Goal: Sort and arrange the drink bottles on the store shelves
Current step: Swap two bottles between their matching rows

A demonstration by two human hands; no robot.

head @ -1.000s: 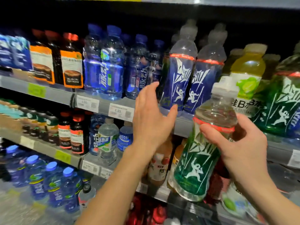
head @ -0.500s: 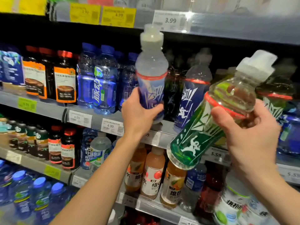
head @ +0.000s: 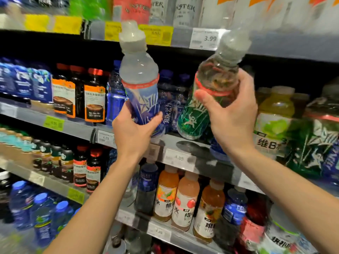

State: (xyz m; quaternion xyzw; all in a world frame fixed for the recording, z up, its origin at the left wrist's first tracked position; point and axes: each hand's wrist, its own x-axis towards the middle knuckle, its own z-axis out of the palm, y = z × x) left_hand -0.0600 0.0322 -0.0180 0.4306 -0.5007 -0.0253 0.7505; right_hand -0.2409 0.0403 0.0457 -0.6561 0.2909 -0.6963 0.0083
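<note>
Two hands (head: pixel 134 132) (head: pixel 233 114), one blue-labelled bottle (head: pixel 141 88), one green-labelled bottle (head: pixel 201 110).

left bottle (head: pixel 141 92) beside right bottle (head: pixel 205 105) | both before shelf (head: pixel 183 151)

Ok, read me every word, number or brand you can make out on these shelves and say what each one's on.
"3.99": white price tag, top shelf edge
"4.89": price tag, middle shelf edge
"4.85": price tag, middle shelf edge
"NSTER": pale cans, top shelf
"维B": yellow-green bottle
Yellow tags and both held bottles' labels: too blurred.

blue-labelled bottle (head: pixel 142 99), green-labelled bottle (head: pixel 196 114)
</note>
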